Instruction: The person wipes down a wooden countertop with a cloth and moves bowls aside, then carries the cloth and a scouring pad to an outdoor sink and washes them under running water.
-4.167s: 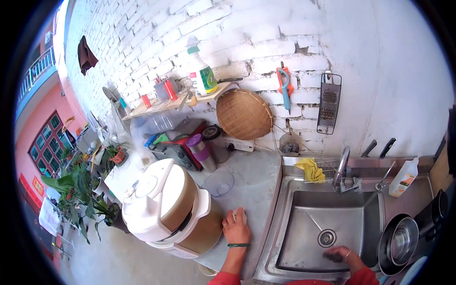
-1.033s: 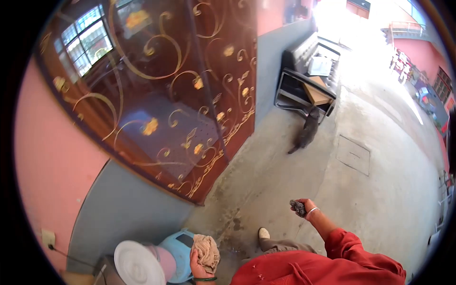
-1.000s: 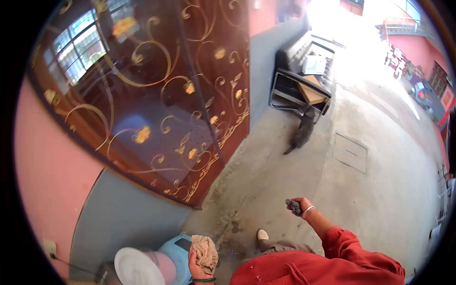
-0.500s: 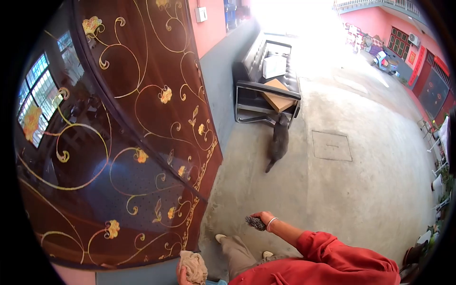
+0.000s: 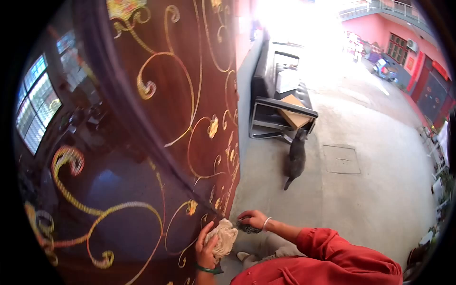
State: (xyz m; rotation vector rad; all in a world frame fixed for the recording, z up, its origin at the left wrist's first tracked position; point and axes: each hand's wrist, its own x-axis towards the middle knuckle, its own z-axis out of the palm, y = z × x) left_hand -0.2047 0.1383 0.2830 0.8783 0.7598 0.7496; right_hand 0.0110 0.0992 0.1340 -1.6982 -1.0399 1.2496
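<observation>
At the lower middle, my left hand (image 5: 206, 247) holds a crumpled beige cloth (image 5: 224, 239) beside the edge of a dark curtain (image 5: 180, 123) with gold and yellow flower scrolls. A green bangle circles that wrist. My right hand (image 5: 255, 219) is just to the right, its fingers wrapped round a dark metal scrubber (image 5: 248, 228). The scrubber is close to the cloth and the curtain's edge. A white bracelet sits on the right wrist, below a red sleeve (image 5: 327, 247).
A black bench (image 5: 280, 90) stands along the wall, with a cardboard box (image 5: 294, 111) on it. A dark grey cat (image 5: 297, 154) stands on the concrete floor by the bench. Potted plants (image 5: 441, 190) line the far right. A parked scooter (image 5: 384, 70) is farther back.
The curtain now fills more of the left side. Both hands have come close together at its edge, the left one raised with the cloth, the right still holding the scrubber.
</observation>
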